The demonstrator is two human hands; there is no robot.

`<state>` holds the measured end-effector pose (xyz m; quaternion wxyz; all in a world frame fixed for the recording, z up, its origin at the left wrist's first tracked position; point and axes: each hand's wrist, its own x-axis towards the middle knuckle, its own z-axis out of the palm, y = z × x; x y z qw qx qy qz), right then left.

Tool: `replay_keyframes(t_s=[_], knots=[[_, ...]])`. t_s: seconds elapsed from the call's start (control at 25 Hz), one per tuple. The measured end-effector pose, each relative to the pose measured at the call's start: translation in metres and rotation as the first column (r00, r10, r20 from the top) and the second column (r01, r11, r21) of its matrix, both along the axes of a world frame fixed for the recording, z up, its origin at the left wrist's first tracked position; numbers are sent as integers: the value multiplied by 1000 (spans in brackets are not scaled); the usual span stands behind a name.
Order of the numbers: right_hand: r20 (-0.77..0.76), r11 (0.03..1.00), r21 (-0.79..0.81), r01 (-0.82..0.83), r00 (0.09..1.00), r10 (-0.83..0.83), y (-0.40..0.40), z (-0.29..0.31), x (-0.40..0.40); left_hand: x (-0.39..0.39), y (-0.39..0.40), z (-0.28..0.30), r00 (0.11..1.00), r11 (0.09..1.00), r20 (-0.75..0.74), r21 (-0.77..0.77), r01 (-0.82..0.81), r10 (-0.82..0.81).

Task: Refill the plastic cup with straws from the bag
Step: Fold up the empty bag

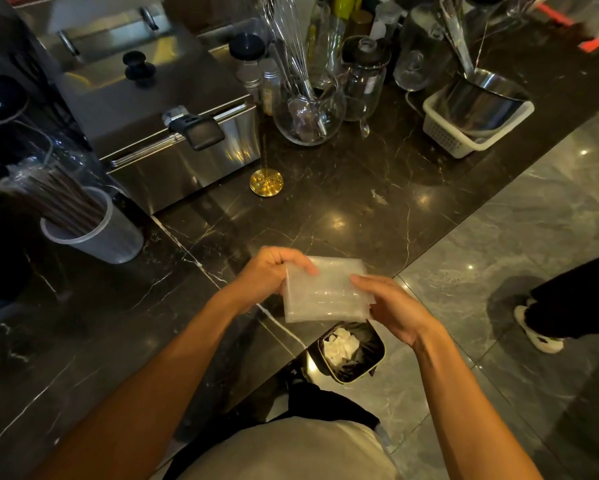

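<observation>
A clear plastic cup (113,237) stands at the left of the dark marble counter, packed with dark wrapped straws (61,199) that lean to the left. In front of me, over the counter's edge, I hold a folded, flattened clear plastic bag (325,292) with both hands. My left hand (274,271) grips its left edge with the thumb on top. My right hand (388,306) holds its right side. No straws show inside the bag.
A steel fryer (159,112) sits behind the cup. A glass jar with whisks (308,109), bottles and a white basket holding a steel pot (478,116) stand at the back. A gold disc stand (266,181) is mid-counter. A small bin (350,351) stands below. Another person's shoe (537,330) is at right.
</observation>
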<state>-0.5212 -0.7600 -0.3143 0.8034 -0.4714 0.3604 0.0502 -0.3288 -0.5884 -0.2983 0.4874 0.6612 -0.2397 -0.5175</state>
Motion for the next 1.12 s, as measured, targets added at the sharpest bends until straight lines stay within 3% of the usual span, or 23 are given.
replay_keyframes(t_s=[0.08, 0.16, 0.24, 0.4, 0.56, 0.68, 0.84, 1.0, 1.12], knots=[[36, 999, -28, 24, 999, -23, -7, -7, -2, 0, -4, -5, 992, 995, -97, -46, -90, 85], [61, 996, -52, 67, 996, -64, -12, -12, -2, -3, -7, -8, 941, 982, -293, -37, -186, 168], [77, 991, -93, 92, 993, -85, -17, -16, -1, -9, -12, -7, 896, 983, -409, 9, -184, 171], [65, 977, -163, 135, 990, -126, -22, -16, -1, -16, -21, -12, 941, 992, -316, 73, -106, 124], [-62, 958, -270, 96, 991, -117, -15, -7, -7, -19, -22, -17, 962, 990, -235, 15, -139, 139], [-96, 975, -189, 118, 986, -138, -1, 2, -18, -23, -22, -15, 979, 991, -155, 4, -133, 132], [-22, 941, -112, 319, 946, -323, 26, 13, -45, -39, -19, -13, 993, 998, -106, -6, -57, 56], [-48, 823, -346, 451, 867, -496, 61, 7, -81, -75, -9, -19, 991, 999, -126, -11, 38, -39], [-97, 750, -491, 443, 827, -553, 78, -3, -108, -104, -4, -31, 984, 996, -155, 11, 88, -86]])
